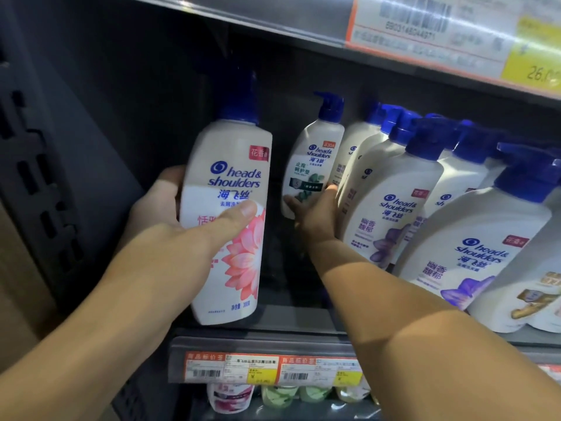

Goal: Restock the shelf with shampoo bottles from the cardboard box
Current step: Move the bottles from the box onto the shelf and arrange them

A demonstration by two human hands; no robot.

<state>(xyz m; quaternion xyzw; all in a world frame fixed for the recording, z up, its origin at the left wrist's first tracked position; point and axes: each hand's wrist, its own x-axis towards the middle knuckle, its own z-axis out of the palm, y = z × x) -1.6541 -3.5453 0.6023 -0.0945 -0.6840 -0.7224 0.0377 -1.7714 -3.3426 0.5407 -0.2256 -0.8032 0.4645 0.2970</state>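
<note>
In the head view, a white pump bottle with a pink flower label (pixel 226 220) is gripped by the left hand (pixel 170 226), the thumb laid across its front and the fingers wrapped behind its left side. The bottle is held upright with a slight tilt, its base just above the front edge of the shelf (pixel 261 335), near the shelf's left end, where a dark gap is seen behind it. The right hand (pixel 315 214) is stretched deeper into the shelf; its fingers are pressed against the lower part of a smaller bottle with a green leaf label (pixel 306 165), which stands toward the back edge. Whether that bottle is truly clasped or only touched cannot be told. Just right of this hand, a row of bottles with purple flower labels (pixel 391 214) is lined from the back toward the front right of the shelf, blue pump heads on top. Price tags (pixel 273 367) are fixed along the front edge strip. Another large tag (pixel 455 28) is seen on the shelf above, and further packs (pixel 282 396) lie on the level below.
</note>
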